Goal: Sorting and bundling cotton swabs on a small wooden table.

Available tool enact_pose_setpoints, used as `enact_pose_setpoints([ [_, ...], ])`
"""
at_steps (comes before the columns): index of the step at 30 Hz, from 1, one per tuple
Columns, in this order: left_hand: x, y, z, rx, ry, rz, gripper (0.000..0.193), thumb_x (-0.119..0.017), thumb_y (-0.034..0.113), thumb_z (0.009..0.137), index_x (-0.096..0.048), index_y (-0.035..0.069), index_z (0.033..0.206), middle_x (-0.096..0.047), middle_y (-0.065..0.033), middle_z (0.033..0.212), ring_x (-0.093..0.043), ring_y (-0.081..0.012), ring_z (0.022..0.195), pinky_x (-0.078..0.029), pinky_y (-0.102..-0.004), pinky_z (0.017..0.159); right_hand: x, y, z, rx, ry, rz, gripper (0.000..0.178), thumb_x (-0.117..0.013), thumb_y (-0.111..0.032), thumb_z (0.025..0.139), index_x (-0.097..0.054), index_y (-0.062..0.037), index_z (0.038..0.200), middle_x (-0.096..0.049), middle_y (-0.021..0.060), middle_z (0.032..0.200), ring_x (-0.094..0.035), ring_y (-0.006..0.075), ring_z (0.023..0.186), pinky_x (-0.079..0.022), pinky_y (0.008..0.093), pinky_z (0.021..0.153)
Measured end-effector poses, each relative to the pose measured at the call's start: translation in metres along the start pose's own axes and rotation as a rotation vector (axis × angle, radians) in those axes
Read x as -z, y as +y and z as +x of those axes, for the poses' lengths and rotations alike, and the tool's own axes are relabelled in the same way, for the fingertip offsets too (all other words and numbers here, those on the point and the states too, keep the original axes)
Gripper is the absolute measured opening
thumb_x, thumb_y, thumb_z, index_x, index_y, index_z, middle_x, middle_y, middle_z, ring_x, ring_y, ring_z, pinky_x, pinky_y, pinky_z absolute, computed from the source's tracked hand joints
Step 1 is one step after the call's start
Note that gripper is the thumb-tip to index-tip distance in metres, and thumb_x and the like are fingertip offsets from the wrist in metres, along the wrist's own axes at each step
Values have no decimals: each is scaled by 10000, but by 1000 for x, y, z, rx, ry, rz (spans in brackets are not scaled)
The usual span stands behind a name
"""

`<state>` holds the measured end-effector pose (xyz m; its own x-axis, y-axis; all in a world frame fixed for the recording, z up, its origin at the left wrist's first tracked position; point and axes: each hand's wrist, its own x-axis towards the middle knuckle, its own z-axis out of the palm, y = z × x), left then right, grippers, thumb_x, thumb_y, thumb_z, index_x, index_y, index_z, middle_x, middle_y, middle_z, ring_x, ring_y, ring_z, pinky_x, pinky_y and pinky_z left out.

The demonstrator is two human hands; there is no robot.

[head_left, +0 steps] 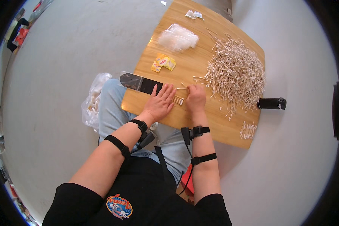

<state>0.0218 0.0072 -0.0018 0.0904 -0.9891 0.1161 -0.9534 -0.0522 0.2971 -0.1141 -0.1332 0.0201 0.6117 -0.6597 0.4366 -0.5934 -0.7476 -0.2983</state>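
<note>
My left hand (161,101) lies flat with its fingers stretched out, across the right end of a black strip (150,86) in a clear plastic sleeve (131,81). Beside its fingers a short row of cotton swabs (178,100) pokes out, partly covered by the hand. My right hand (196,98) is closed in a pinch just right of it, on a cotton swab (182,88) that points toward the left fingertips. A big heap of loose cotton swabs (237,71) spreads over the table to the right of my right hand.
On the wooden table (218,128) lie yellow cards (163,63), a stack of clear bags (178,37) and white scraps (193,14). A small swab row (248,130) lies near the right corner. A black cylinder (271,103) juts past the right edge. A plastic bag (92,103) sits by my left leg.
</note>
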Motion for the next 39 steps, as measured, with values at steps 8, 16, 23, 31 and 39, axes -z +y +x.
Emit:
enact_pose_setpoints([
  [8,4,-1,1,20,-46,31,604,-416,395,1000,-342,87,1514,-289,-107,1594,-207,-265,1496,-78,-535,1200,-3,-31,-21,-64,-133,159,162,-605,-9,729,-671,-74,862,-631,122,858,-597,330,864,-498,434,751],
  [16,0,-1,0,24,-29,37,605,-394,407,1008,-328,95,1523,-267,-97,1605,-192,-254,1501,-75,-535,1202,1,-8,11,10,-119,88,148,-605,-9,747,-684,-85,846,-636,110,844,-606,331,843,-500,426,754],
  [23,-3,-1,0,10,-28,36,615,-417,410,999,-332,94,1520,-269,-97,1605,-197,-256,1499,-88,-536,1200,8,-6,-7,-32,-150,285,174,-641,-4,758,-685,-75,910,-624,120,859,-597,334,876,-490,434,791],
  [31,-3,-3,0,9,21,-4,626,-423,414,997,-325,92,1525,-265,-97,1608,-195,-257,1500,-92,-541,1198,10,-13,-18,-61,-87,221,213,-650,5,781,-653,-53,986,-600,126,918,-576,342,917,-468,440,833],
  [39,-1,0,0,19,-21,31,632,-430,419,993,-331,88,1522,-264,-115,1605,-196,-261,1499,-83,-539,1200,-4,-19,-10,-111,-87,343,129,-660,11,781,-627,-32,898,-584,138,878,-574,345,873,-478,435,783],
])
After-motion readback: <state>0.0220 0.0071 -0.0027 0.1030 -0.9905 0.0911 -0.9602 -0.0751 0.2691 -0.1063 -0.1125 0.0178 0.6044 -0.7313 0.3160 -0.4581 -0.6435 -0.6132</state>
